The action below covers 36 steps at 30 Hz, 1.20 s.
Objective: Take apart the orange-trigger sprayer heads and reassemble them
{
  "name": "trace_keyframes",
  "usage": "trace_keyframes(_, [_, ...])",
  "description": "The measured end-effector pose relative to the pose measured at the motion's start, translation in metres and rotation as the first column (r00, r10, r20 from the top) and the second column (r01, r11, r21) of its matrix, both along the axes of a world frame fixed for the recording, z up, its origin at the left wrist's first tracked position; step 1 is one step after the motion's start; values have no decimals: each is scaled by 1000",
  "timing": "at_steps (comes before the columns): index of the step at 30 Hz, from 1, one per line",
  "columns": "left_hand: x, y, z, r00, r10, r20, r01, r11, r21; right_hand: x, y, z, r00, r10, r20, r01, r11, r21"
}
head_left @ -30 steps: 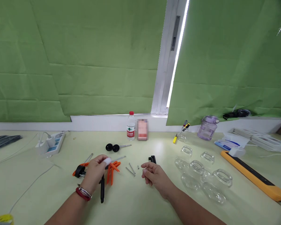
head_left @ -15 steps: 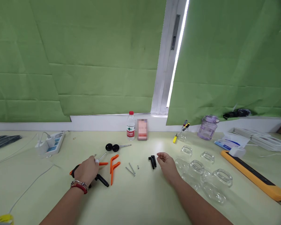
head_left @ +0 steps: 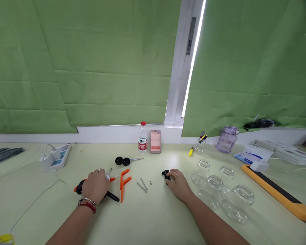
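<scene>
My left hand [head_left: 95, 186] is closed over a pile of black and orange parts, its fingers curled downward. A thin metal shaft [head_left: 109, 172] with a white piece pokes out beside its fingers; the grip itself is hidden. A black handle-shaped part [head_left: 112, 196] shows below that hand. Fingers and thumb of my right hand [head_left: 179, 185] close around a pair of small black plastic parts [head_left: 165, 173] lying on the table. Between the hands are orange plastic clamp pieces [head_left: 124, 183], two metal bolts [head_left: 142, 185] and tiny nuts [head_left: 150, 182].
Behind stand a water bottle [head_left: 142, 139] and a phone [head_left: 155, 141]. Two black round-headed tools [head_left: 122, 161] lie in front. Several clear jars [head_left: 215, 183] crowd the right, near an orange-black bar [head_left: 275, 191]. A power strip [head_left: 60, 157] sits at left.
My right hand has moved left onto the small black parts, its fingers now around them. My left hand has shifted slightly over the pile, and the shaft beside it stands steeper.
</scene>
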<state>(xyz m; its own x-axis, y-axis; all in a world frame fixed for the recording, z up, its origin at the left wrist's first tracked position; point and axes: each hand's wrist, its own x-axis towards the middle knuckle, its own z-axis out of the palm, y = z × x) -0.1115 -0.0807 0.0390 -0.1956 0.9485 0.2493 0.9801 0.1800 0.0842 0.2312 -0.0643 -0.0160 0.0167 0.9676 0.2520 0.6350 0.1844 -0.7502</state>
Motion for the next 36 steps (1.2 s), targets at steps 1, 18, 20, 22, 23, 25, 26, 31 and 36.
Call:
trace_keyframes(1, [2,-1,1,1000,-14,-17,14,1000,18,0,0,0,1000,1,14,-1,1000,-5])
trace_keyframes(18, [62,43,8,904,-408,-129,414,910,19,0,1,-4,994,11,104,-13,1000,17])
trace_keyframes(20, [62,54,5,905,-405,-130,407,913,-11,0,1,-4,993,10,113,-12,1000,22])
trace_keyframes(22, [61,63,1,907,-401,-130,399,916,-42,0,1,-3,993,11,121,-14,1000,25])
trace_keyframes(23, [61,66,-2,907,-400,-131,396,917,-56,0,1,-3,992,13,125,-16,1000,25])
trace_keyframes(25, [59,71,-7,907,-400,-132,392,917,-78,0,1,-2,990,17,137,-20,1000,23])
trace_keyframes(26, [59,73,-9,907,-400,-134,391,916,-85,0,1,-2,990,18,141,-21,1000,19])
trace_keyframes(31, [57,77,-16,900,-409,-148,404,912,-66,-1,1,-1,990,12,140,-12,1000,-5])
trace_keyframes(36, [58,72,-16,884,-438,-164,449,893,38,0,0,-2,989,18,147,-18,1000,1])
